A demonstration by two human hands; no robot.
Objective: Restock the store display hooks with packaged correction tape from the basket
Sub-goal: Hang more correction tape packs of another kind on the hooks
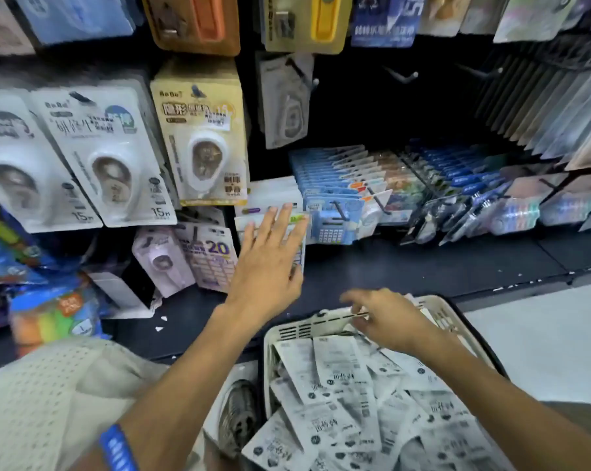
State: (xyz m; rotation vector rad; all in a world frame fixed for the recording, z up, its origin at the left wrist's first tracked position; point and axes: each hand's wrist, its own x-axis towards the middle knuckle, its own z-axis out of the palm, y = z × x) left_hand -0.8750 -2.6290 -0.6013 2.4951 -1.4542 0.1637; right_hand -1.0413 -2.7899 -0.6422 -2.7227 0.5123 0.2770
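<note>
Head view, nearest first: blue wristband (117, 448) on the left forearm, pale mesh fabric (42, 396) low at left. Just right of it, a cream basket (307, 326) heaped with white correction tape packages (338, 396), lying flat and overlapping, printed sides up. Right hand (386, 321) over the basket's far rim, blurred; fingers (358, 300) curled downward toward the packages and the rim, but whether anything is pinched cannot be told. Left arm stretched forward and up, left hand (270, 253) spread with fingers straight and released, palm laid against a white hanging pack (299, 232) on the lower row of the display, fingertips reaching the pack's top edge. Beyond the hands, a dark shelf (406, 266) with small white scraps scattered on it; pale floor (542, 334) to the right. Behind the shelf, a dark backing panel with display hooks (402, 76), some bare at centre right. Left of the outstretched hand, a purple pack marked 20 (212, 256); above it, large white and cream tape packs (117, 158) marked 15m. Right of the hand, rows of blue carded packs (335, 185) on hooks, then clear-wrapped items farther right. Orange and yellow carded goods (202, 22) along the top.
</note>
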